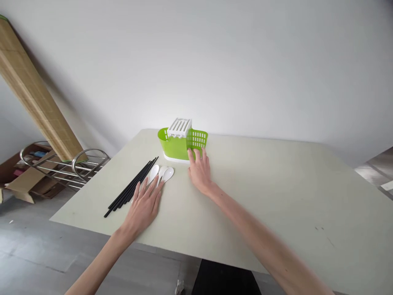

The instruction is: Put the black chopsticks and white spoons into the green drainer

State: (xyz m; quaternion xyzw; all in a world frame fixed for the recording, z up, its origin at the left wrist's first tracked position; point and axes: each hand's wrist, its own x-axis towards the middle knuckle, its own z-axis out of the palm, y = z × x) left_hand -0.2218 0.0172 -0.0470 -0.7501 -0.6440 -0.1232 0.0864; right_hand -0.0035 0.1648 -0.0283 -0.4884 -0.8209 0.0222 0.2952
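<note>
My left hand (144,201) lies with spread fingers over the handles of several white spoons (168,174), whose bowls point away from me. Left of the spoons is a bunch of black chopsticks (130,188), lying side by side on the table. Further back stands a green utensil holder (175,148) with a white slotted top (180,127) and a white base. My right hand (200,171) is at the holder's front right corner, fingers apart and reaching toward its perforated side basket (198,138). Whether those fingertips touch the holder I cannot tell.
The pale table (270,184) reaches back to a white wall (233,69). On the floor at left are a metal rack (66,170) and an open cardboard box (33,180). A long cardboard-coloured panel (37,90) leans against the wall. A black object (225,278) shows below the front edge.
</note>
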